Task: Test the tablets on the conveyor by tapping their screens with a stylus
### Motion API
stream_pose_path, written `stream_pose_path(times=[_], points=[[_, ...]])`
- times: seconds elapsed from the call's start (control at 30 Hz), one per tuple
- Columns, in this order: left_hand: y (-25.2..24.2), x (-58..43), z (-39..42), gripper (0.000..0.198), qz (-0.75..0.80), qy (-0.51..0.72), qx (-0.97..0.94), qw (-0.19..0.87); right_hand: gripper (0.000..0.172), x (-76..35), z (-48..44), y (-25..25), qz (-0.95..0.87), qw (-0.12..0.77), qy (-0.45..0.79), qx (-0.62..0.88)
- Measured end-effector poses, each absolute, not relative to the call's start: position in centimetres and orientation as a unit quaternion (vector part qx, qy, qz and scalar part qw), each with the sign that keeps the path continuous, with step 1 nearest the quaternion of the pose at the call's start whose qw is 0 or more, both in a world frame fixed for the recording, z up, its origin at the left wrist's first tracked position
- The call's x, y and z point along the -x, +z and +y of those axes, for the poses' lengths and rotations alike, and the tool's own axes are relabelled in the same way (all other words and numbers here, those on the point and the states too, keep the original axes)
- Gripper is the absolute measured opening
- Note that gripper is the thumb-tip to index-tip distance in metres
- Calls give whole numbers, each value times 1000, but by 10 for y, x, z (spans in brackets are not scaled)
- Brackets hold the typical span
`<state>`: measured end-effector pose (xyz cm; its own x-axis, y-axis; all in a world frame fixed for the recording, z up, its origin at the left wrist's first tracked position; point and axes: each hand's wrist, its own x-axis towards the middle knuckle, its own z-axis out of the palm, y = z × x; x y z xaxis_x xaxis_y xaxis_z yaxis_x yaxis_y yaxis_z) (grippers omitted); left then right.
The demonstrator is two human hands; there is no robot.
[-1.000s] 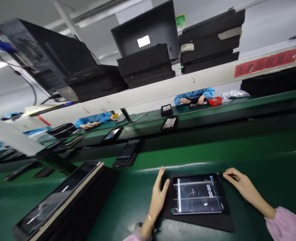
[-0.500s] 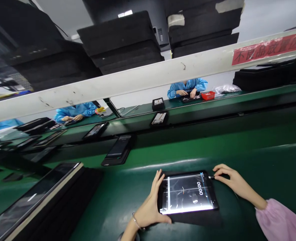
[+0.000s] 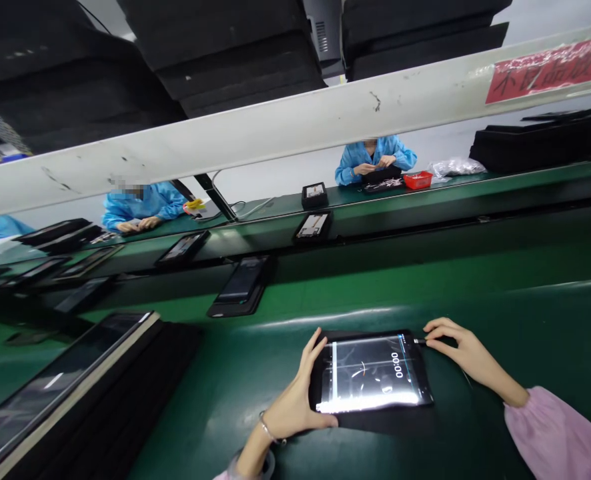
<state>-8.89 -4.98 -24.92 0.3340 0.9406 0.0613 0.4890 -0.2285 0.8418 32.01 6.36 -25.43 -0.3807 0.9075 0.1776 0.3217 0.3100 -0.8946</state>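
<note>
A lit tablet showing "00:00" lies on a black foam pad on the green belt. My left hand grips its left edge, thumb under the near corner and fingers along the side. At the tablet's top right corner, my right hand pinches a small dark plug that touches the tablet's edge.
A large tablet on black foam lies at the near left. More devices sit further along the belt. Two people in blue coats work across the far bench. A white shelf beam with stacked black foam hangs overhead.
My left hand went from lying flat beside the tablet to gripping its left edge. The camera tilted down and the right hand stayed pinched at the tablet's corner.
</note>
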Motion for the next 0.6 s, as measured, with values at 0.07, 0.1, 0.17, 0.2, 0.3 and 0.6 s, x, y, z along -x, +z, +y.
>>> stream_pose_path(times=[0.07,0.1,0.17,0.2,0.3,0.6], points=[[-251,89,-50,134,491,303,-728,370,70,-320,64,-255,-732,365,397,416],[-251,90,-51,138,489,301,-732,366,69,-320,64,-255,-736,368,391,411],[-252,89,-51,146,482,293,-743,360,67,-318,64,-255,-748,375,375,399],[-252,89,-52,147,479,288,-748,357,66,-315,64,-255,-754,379,364,393],[-252,86,-52,141,481,282,-754,347,62,-304,63,-253,-771,396,335,370],[-255,83,-48,139,470,332,-752,323,58,-285,54,-255,-779,426,307,342]])
